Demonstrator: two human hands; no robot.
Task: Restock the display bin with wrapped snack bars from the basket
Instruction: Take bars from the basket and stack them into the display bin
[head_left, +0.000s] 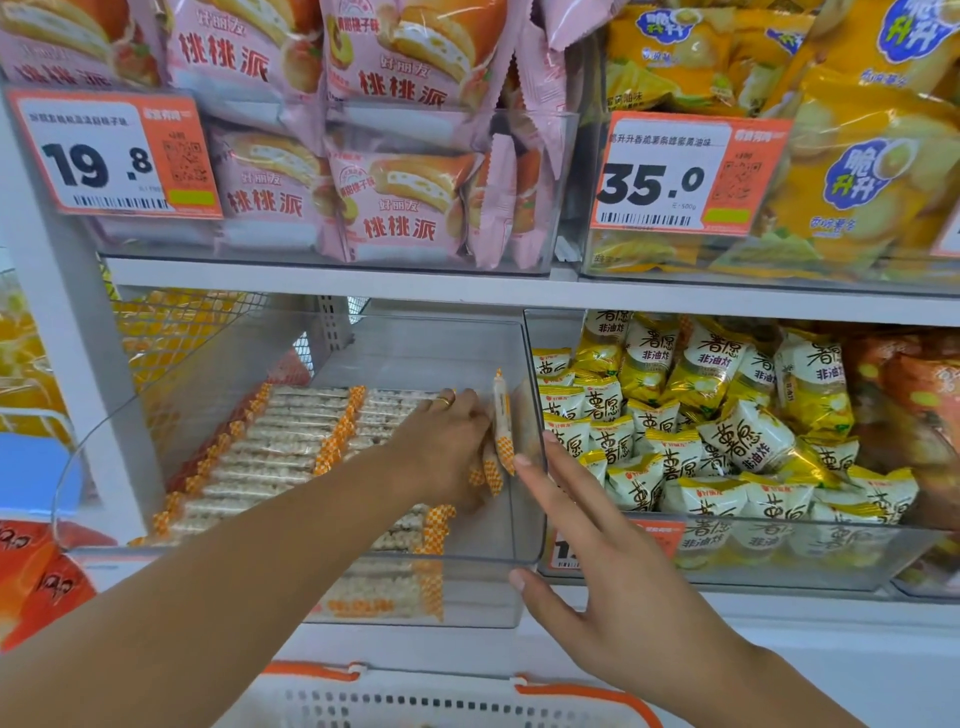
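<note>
Clear plastic walls the display bin (524, 551) on the lower shelf, and I reach into it with my left hand (447, 447), a ring on one finger. That hand lies palm down over the right end of the bin, fingers bent around a few wrapped snack bars (503, 426) with orange-checked ends; the tallest of them stands nearly upright against the bin's right wall. How many bars I hold I cannot tell, since my fingers cover most of them.

Two rows of the same bars (291, 441) lie flat across the bin floor to the left, packed side by side, their orange ends meeting in a line down the middle.

My right hand (597, 561) is outside the bin at its front right corner, fingers straight and spread, holding nothing. The thumb tip sits at the front rim and the fingertips reach up along the right wall.

At the bottom edge, just below my arms, the white basket (415, 701) shows its perforated rim and orange handles.

In the neighbouring bin to the right lie yellow and white snack packs (727, 431). On the shelf above, pink pie packets (400, 202) sit beside price tags reading 19.8 (98, 163) and 35.0 (654, 182).
</note>
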